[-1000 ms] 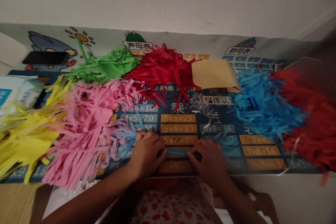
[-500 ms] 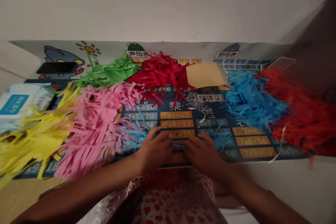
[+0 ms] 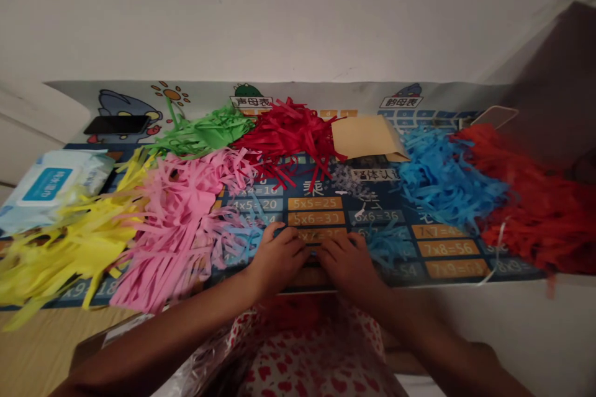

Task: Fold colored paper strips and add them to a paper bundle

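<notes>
My left hand (image 3: 279,258) and my right hand (image 3: 348,262) are close together at the near edge of the table mat. The fingers of both are curled round the middle of a blue fringed tissue paper (image 3: 388,242). Its cut strips spread out past each hand, to the left over the mat and pink fringe, and to the right. Between the hands only a thin twisted bit of blue shows; the rest of the middle is covered by my fingers.
Left lie fringed papers in yellow (image 3: 100,236), pink (image 3: 172,217) and green (image 3: 212,130), a wipes pack (image 3: 46,186) and a phone (image 3: 117,124). Dark red fringe (image 3: 293,133) and tan paper (image 3: 365,138) lie behind. Blue (image 3: 449,177) and red (image 3: 526,198) fringes lie right.
My hands have drawn slightly closer together, and less blue shows between them. The view has shifted a little, so things on the left appear further right.
</notes>
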A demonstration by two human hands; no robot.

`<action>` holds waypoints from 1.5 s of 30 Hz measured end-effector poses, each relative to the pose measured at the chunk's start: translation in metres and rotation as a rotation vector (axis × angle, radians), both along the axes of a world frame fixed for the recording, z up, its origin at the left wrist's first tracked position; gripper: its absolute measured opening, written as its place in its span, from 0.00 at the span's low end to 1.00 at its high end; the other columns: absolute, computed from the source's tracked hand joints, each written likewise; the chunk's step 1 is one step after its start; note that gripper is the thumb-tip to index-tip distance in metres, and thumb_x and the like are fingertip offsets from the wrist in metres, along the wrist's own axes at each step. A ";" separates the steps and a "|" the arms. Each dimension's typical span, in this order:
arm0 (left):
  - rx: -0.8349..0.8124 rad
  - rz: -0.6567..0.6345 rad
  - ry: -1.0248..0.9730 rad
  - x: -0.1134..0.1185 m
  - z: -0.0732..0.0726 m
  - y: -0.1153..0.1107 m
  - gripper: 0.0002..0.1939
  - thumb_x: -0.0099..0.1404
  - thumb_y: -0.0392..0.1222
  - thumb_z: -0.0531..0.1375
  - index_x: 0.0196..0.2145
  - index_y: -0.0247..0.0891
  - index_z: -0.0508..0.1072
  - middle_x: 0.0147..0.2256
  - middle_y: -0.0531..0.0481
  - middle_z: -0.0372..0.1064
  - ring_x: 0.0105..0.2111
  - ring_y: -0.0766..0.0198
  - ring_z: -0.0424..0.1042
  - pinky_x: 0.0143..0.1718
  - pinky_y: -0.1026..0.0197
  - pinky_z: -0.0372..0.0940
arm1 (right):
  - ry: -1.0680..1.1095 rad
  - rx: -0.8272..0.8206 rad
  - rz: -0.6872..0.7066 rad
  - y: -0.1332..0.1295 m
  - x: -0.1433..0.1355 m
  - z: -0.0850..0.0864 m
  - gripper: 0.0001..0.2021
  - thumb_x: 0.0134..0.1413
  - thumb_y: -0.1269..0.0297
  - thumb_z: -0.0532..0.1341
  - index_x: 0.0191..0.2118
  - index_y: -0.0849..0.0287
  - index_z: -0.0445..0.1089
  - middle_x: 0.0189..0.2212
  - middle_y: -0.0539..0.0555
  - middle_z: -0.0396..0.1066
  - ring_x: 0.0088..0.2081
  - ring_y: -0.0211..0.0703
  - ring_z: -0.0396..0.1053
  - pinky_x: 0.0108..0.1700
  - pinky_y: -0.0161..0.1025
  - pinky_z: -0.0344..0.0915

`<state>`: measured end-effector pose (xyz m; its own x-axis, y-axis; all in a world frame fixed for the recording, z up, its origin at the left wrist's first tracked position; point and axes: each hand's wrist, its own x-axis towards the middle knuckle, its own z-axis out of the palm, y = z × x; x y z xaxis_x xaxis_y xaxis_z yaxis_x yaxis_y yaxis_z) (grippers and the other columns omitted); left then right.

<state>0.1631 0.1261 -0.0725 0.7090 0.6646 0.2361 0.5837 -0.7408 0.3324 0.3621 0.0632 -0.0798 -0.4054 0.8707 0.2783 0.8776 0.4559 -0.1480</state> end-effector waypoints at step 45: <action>0.340 -0.487 -0.179 -0.018 0.075 -0.004 0.14 0.68 0.32 0.51 0.43 0.42 0.75 0.40 0.55 0.78 0.40 0.66 0.74 0.67 0.51 0.38 | 0.956 -0.658 -0.053 -0.024 0.001 0.079 0.12 0.63 0.56 0.57 0.36 0.53 0.76 0.34 0.50 0.75 0.37 0.42 0.69 0.41 0.40 0.61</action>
<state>0.1453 0.1221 0.0025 0.8415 0.1413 0.5214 0.1092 -0.9897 0.0921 0.3630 0.0396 -0.0007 -0.2330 0.9705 -0.0619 0.2962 0.0102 -0.9551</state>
